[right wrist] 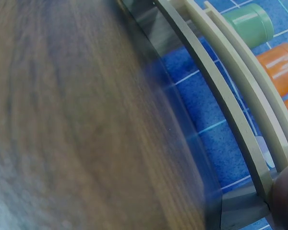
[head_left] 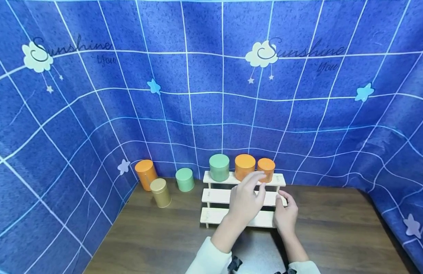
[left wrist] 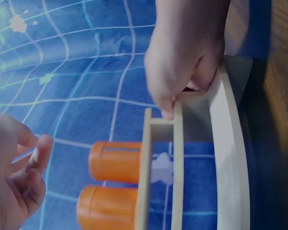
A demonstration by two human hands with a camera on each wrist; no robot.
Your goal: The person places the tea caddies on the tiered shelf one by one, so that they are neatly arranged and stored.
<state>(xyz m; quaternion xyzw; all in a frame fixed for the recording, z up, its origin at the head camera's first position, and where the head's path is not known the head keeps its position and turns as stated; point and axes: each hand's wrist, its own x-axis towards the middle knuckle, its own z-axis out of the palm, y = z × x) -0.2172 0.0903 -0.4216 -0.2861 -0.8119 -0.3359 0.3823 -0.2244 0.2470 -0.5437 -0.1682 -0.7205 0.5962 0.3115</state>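
A pale wooden three-tier display stand (head_left: 214,196) stands on the table. On its top tier sit a green tin (head_left: 219,168), a larger orange tin (head_left: 245,165) and a smaller orange tin (head_left: 267,167) at the right. My left hand (head_left: 245,199) hovers in front of the orange tins, fingers loosely bent; the left wrist view shows a gap between it and them. My right hand (head_left: 286,216) grips the right end of the stand, thumb and fingers at the ends of its planks. In the right wrist view only part of a finger (right wrist: 285,199) shows against the planks.
Left of the stand, a tall orange tin (head_left: 146,174), a gold tin (head_left: 160,193) and a small green tin (head_left: 185,179) stand on the brown wooden table (head_left: 338,228). A blue checked curtain (head_left: 204,110) hangs behind and at both sides.
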